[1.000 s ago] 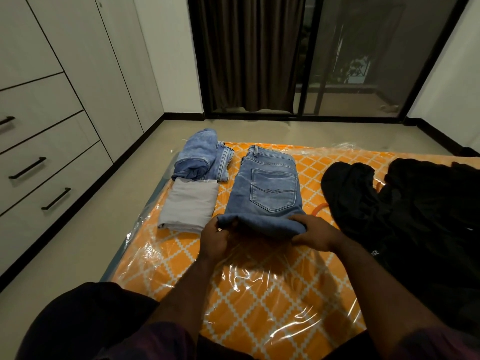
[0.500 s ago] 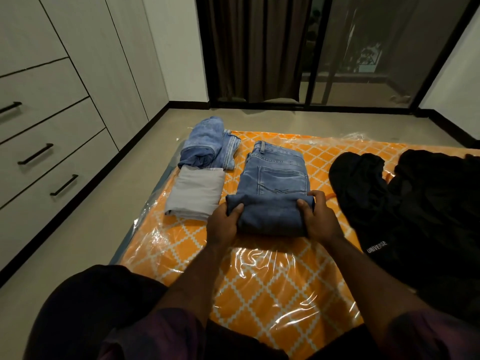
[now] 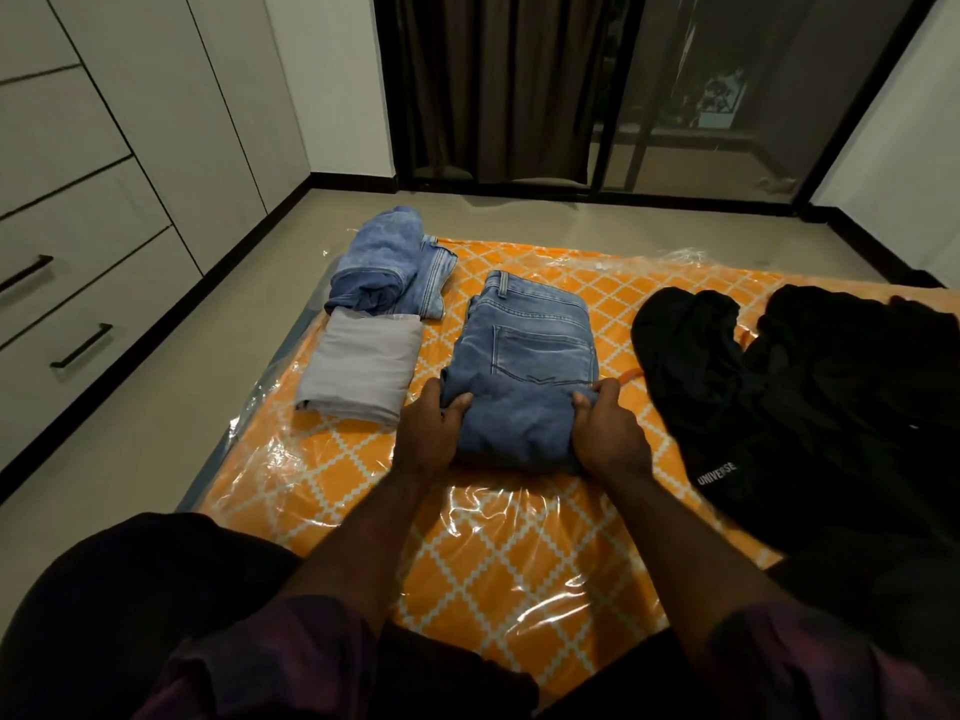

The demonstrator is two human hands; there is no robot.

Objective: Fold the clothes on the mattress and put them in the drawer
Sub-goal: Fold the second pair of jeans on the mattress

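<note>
1. The jeans (image 3: 524,376) lay near the middle of the mattress (image 3: 519,553), waistband away from us, the near end folded up over the seat. We judged them the item being folded.
2. Handling, as we judged it: denim, fairly heavy for clothing, thick and soft but with some spring at the folds, so a fold could creep open if let go. Not fragile. The mattress had a glossy plastic cover, so the bundle could slide when pushed.
3. Where to hold, as we judged it: the two side edges of the folded flap, both layers pinched together, so the fold stayed square for the next fold toward the waistband.
4. Left hand (image 3: 434,433): fingers curled round the left edge of the folded flap, thumb on top, gripping denim.
5. Right hand (image 3: 608,433): same on the right edge, thumb and fingers pinching the fold corner. Neither hand was spread.
6. A folded grey garment (image 3: 361,371) lay just left of the jeans, not touching them as far as we could tell, and touching a rolled second pair of blue jeans (image 3: 387,265) beyond it.
7. A black pile of clothes (image 3: 810,397) sat to the right, unfolded, near the right hand.
8. Drawers (image 3: 78,283) on the left wall looked closed; nothing was put away yet.
</note>
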